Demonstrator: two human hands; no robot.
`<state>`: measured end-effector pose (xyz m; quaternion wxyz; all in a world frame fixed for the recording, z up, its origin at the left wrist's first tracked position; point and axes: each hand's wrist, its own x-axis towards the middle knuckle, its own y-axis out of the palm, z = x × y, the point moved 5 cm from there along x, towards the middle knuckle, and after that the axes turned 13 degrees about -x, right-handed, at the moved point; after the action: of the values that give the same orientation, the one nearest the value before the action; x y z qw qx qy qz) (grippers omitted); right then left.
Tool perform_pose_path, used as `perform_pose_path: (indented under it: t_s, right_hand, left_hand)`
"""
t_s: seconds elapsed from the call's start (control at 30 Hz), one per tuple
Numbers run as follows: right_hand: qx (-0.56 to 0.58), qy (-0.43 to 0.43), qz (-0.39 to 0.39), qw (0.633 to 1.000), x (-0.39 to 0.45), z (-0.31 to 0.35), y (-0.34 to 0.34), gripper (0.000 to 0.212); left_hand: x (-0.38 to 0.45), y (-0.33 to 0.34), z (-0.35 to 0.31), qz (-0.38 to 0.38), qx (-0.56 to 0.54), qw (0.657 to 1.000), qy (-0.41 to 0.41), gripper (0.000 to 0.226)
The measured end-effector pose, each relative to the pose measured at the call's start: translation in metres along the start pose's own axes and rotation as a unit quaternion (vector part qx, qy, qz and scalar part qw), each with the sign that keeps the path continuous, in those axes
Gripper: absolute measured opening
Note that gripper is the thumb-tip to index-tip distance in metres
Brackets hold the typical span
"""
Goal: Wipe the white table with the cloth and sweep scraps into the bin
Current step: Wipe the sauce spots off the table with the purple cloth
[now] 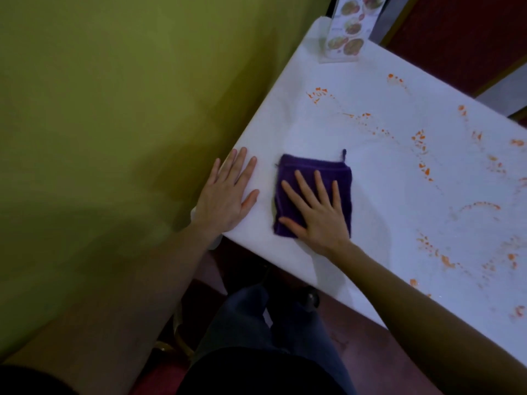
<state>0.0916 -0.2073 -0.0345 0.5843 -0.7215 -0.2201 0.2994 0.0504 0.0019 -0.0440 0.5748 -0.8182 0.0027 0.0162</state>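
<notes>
Right hand (316,215) flat, fingers spread, pressing purple cloth (288,178) on worktop (370,138); left hand (225,195) spread flat at edge. Risk: cloth smears orange stains (419,138) rather than lifting them; bin unseen.

Right hand (319,215) flat on purple cloth (310,178), left hand (228,192) flat beside it at table (370,172) edge, orange smears (422,143) beyond.

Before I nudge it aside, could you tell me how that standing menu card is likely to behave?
The menu card stands tall on a small clear base, so a push high up would probably tip it. It looks light, so pushed low it would likely slide across the table.
</notes>
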Motion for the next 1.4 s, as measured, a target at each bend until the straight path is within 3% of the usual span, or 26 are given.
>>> perform_pose_path:
  t_s: [0.13,0.3,0.5,0.67,0.83,1.03,1.23,1.4]
  right_hand:
    - [0.013,0.097,0.016,0.995,-0.026,-0.056,0.008,0.087]
    - [0.050,0.182,0.050,0.981,0.026,-0.073,0.000,0.088]
    - [0.029,0.080,0.033,0.996,0.037,-0.011,-0.009,0.078]
    - [0.020,0.051,0.012,0.998,-0.029,-0.026,0.007,0.077]
    - [0.042,0.191,0.036,0.980,-0.063,-0.104,0.019,0.083]
    - [0.087,0.319,0.061,0.942,-0.002,-0.195,0.019,0.087]
    - [0.077,0.277,0.048,0.957,0.112,-0.203,0.002,0.082]
    - [0.051,0.133,0.036,0.989,0.145,-0.135,-0.012,0.078]
  left_hand:
    - [0.000,0.001,0.001,-0.001,0.001,1.000,-0.001,0.067]
    - [0.000,0.001,0.002,-0.003,-0.005,1.000,-0.003,0.066]
    - [-0.001,-0.001,0.000,0.006,-0.017,1.000,0.001,0.067]
    - [0.013,-0.004,-0.007,0.005,-0.039,0.999,-0.004,0.066]
    - [0.065,-0.001,-0.032,0.016,-0.035,0.999,0.014,0.067]
    - [0.074,0.010,-0.032,0.009,-0.008,1.000,0.000,0.070]
    - [0.075,0.010,-0.032,0.003,-0.002,1.000,0.005,0.070]
    - [0.075,0.009,-0.033,0.005,0.003,1.000,0.004,0.070]
